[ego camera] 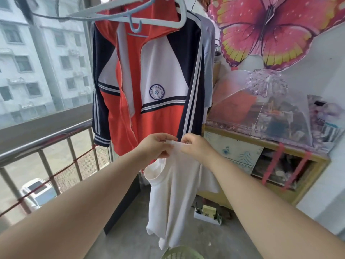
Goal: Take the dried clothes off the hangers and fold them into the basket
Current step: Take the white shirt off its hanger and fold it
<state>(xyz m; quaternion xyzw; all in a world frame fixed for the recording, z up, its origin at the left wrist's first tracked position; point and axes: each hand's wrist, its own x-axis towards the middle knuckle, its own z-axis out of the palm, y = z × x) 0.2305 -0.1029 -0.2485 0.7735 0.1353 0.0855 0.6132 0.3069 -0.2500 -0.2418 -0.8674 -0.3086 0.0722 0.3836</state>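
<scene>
A white T-shirt [173, 199] hangs down in front of me, off any hanger. My left hand [155, 145] and my right hand [196, 146] pinch its top edge side by side, close together. Below it, at the bottom edge of the view, shows the rim of a light green basket [182, 254]. Behind the shirt an orange, white and navy jacket [147, 81] hangs on a pale blue hanger [149, 19]. A light blue garment [209, 58] hangs behind the jacket.
A steel balcony railing [46, 141] with a red cord runs along the left. On the right stands a yellow cabinet [270, 165] with a mesh food cover [270, 109] on it. A small white planter [207, 215] sits on the concrete floor.
</scene>
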